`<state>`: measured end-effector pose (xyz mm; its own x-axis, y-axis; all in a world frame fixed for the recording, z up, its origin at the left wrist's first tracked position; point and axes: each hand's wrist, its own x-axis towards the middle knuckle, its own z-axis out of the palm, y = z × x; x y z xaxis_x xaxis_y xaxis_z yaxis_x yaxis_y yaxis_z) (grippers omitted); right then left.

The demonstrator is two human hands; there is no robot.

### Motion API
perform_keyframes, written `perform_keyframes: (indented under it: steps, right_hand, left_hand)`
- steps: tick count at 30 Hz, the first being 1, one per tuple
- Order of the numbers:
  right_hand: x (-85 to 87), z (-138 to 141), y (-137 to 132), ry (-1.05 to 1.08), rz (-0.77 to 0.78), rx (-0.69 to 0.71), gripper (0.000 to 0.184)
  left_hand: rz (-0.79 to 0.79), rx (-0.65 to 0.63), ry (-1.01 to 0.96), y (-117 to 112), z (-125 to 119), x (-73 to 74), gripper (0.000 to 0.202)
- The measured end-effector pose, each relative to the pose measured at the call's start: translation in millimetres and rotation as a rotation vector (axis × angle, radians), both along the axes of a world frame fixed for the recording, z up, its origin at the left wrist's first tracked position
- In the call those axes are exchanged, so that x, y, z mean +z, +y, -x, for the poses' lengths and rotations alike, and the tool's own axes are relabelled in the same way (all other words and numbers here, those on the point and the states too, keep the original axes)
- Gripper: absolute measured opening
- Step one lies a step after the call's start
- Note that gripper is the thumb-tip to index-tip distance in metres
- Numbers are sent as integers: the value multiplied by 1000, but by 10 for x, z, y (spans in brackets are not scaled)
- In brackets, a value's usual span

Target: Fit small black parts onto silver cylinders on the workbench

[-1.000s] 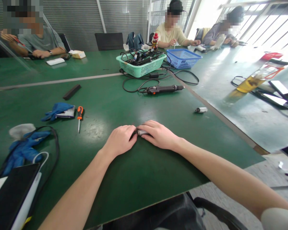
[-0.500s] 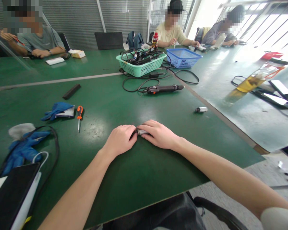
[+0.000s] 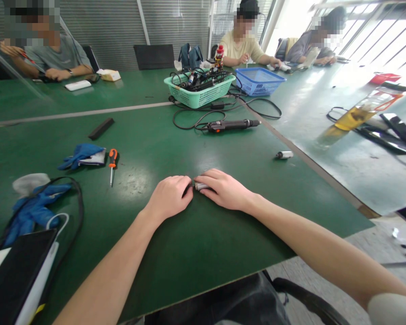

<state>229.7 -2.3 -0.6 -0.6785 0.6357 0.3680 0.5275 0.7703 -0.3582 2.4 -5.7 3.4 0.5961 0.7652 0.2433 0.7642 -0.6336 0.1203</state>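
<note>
Head view, left to right: an orange-handled screwdriver (image 3: 113, 158) lies on the green workbench (image 3: 176, 253), well left of the left hand (image 3: 170, 196), whose fingers curl in on the dark end of a small silver cylinder (image 3: 201, 186). Its long axis runs roughly crosswise between the hands, dark end to the left — the right hand (image 3: 225, 189) closes over the silver body. Farther right, a second silver cylinder (image 3: 284, 155) lies apart.
</note>
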Motion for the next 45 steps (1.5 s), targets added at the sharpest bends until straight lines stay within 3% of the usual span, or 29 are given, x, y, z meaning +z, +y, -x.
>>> perform_keyframes:
  steps: [45]
  right_hand:
    - [-20,-5,-7,39,19,-16,34]
  left_hand:
    - [14,-8,10,4,15,2,11]
